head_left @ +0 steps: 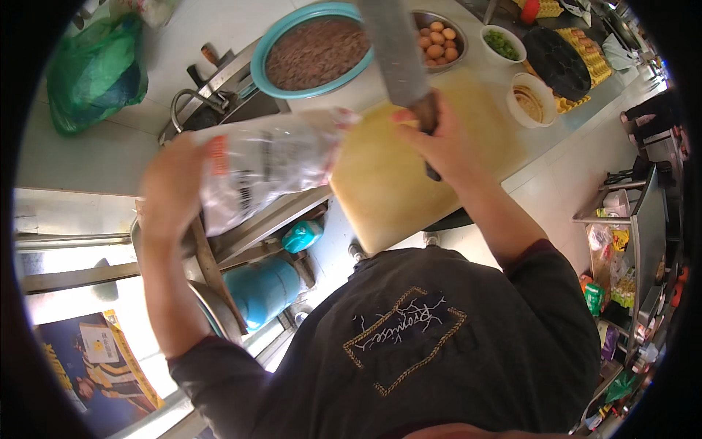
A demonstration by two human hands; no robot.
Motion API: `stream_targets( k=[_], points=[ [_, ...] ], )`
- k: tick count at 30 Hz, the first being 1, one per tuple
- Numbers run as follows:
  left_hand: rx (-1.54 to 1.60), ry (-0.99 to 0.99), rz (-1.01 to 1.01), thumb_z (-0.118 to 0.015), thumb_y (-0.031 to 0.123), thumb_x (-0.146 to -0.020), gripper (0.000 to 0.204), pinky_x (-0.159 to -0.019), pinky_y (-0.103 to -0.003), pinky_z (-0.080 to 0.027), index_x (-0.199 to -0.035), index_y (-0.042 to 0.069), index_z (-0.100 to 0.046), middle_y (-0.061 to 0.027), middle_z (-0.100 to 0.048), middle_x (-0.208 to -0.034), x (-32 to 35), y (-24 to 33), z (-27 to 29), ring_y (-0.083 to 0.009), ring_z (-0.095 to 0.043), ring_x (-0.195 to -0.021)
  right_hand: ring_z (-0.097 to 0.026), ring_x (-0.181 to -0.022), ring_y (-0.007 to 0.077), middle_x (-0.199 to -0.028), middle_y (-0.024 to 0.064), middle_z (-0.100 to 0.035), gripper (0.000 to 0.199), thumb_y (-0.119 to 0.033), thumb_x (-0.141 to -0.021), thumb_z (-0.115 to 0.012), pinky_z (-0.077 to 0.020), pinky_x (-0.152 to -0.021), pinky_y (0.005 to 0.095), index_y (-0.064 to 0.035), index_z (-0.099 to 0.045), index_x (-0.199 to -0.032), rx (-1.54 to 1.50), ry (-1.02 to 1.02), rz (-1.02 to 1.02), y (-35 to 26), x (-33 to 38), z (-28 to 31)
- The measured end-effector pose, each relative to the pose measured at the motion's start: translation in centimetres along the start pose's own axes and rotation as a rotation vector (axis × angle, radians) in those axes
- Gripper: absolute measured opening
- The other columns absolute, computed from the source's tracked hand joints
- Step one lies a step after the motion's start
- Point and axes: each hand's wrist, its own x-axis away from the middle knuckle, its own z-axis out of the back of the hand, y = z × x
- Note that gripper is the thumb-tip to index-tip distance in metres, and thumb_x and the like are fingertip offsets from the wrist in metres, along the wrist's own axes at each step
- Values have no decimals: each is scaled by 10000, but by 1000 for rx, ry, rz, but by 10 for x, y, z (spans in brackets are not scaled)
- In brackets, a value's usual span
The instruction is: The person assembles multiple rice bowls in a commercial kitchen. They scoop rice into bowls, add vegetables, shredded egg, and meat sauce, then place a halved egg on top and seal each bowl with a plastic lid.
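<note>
Clear plastic fills the left grip [175, 186], closed on one end of a crinkly bag with red marks [274, 161]. Then comes a yellow cutting board [398, 197]; over it, the right grip [439, 135] wraps around the brown handle [426, 110] of a wide grey metal knife [397, 55].

Dark shirt [504, 351] with sleeves to about the elbow and a gold-and-white print
Charcoal-black cloth, maroon edging on the left sleeve [219, 373] and right sleeve [537, 267]; between the shirt's neck and hem edges, a tilted, gapped gold frame [424, 360], chain-like, surrounds jagged white script [398, 326]; left hand [172, 186] and right hand [446, 143] bare; pale shoes [431, 238] beyond the hem, too small to detail
</note>
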Motion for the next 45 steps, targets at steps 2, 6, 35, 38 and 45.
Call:
stream_targets(
  k=[2,6,35,38,45],
  points=[
    [28,-3,-176,-542,254,-901,179,-642,-446,-465,-871,84,-589,-125,-559,-766,-27,64,-28,-346,-590,-750,-602,-844,91,-1050,54,-656,655,-119,-753,-773,-483,-758,247,-55,-424,-1303,77,-90,27,-4,-9,9],
    [180,-13,-438,-613,221,-834,120,-622,-393,-487,-772,118,-614,-54,-587,-761,-67,173,-78,-280,-619,-741,-608,-909,139,-1119,92,-638,706,-116,-732,-778,-488,-804,277,-72,-408,-1332,110,-240,-24,7,-18,35],
    [384,191,-131,-753,423,-743,420,-667,-410,-511,-963,98,-603,-63,-649,-873,-74,220,-164,-292,-626,-797,-576,-731,101,-946,24,-634,561,-306,-850,-689,-463,-584,254,-42,-470,-1294,317,220,-80,67,-8,138],
    [342,418,-65,-755,429,-745,422,-648,-398,-515,-949,90,-609,-65,-648,-852,-72,194,-187,-290,-626,-788,-578,-792,104,-931,25,-629,559,-302,-862,-669,-462,-665,255,-40,-467,-1311,170,269,-122,100,-8,127],
    [456,336,71,-601,302,-912,279,-538,-451,-451,-775,68,-535,-167,-605,-719,-84,172,-188,-379,-586,-633,-561,-711,81,-825,6,-574,366,-226,-978,-500,-428,-596,220,-101,-524,-1321,169,271,166,100,22,174]
  ],
)
